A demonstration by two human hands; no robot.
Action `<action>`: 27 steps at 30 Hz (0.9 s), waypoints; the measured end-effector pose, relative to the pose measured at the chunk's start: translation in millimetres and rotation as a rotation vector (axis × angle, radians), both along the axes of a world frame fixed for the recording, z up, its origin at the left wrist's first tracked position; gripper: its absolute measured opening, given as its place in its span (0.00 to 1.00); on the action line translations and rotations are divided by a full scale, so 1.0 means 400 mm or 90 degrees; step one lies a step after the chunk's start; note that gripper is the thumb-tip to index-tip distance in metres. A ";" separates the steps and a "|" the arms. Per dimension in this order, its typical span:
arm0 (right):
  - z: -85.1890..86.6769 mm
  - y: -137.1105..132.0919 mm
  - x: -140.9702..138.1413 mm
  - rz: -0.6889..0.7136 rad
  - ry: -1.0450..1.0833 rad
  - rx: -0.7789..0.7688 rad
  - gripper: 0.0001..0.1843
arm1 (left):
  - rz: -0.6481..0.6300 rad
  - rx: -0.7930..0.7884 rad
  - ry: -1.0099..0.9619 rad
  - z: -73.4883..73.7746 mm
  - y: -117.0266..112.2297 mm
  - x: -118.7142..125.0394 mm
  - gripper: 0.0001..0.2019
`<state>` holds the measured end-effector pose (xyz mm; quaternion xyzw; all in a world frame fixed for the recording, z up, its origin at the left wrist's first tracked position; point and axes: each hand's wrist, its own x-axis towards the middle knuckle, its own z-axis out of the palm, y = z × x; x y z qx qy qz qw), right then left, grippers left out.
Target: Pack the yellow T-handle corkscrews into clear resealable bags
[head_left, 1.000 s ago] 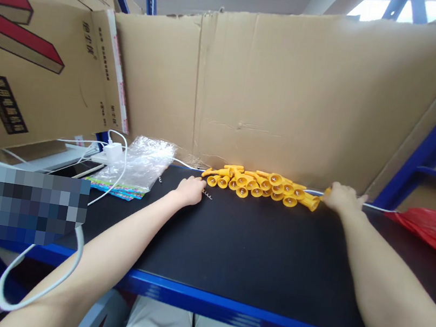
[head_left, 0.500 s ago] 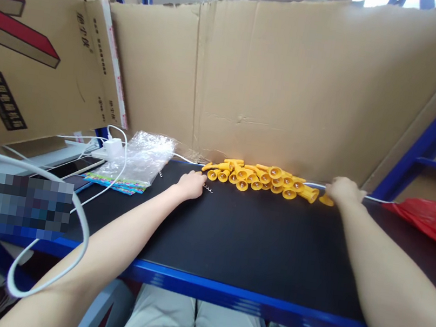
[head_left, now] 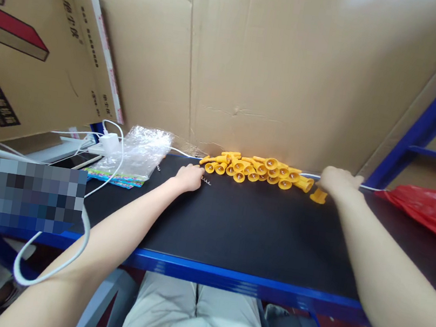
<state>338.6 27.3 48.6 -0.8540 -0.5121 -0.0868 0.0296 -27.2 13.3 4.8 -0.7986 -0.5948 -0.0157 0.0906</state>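
My right hand is closed on a yellow trumpet-shaped plastic piece, whose flared end points down at the black tabletop. Just left of it lies a long pile of similar yellow pieces, several with their flared mouths facing me and metal showing inside. At the pile's left end my left hand rests on the table with curled fingers. A thin metal spiral shows right beside its fingertips. Whether the fingers grip that spiral or something else is hidden.
Clear plastic bags with colourful edges lie at the left, near a white charger and cables. A red plastic bag lies at the right. Cardboard walls the back, and a blue rail edges the front.
The view has shifted slightly. The yellow piece in my right hand has turned so more of it shows, flared end down. My left hand keeps its place beside the spiral.
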 end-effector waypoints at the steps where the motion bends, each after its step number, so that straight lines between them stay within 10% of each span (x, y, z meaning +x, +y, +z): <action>1: 0.010 -0.009 -0.016 0.006 0.000 -0.019 0.16 | -0.001 -0.003 0.002 0.001 0.000 0.001 0.18; 14: 0.016 -0.047 -0.168 0.433 0.050 -0.016 0.07 | -0.010 0.003 -0.001 0.000 0.000 0.003 0.18; 27: -0.063 -0.015 -0.187 0.429 0.375 -0.076 0.14 | -0.003 0.028 -0.040 0.014 -0.014 0.013 0.19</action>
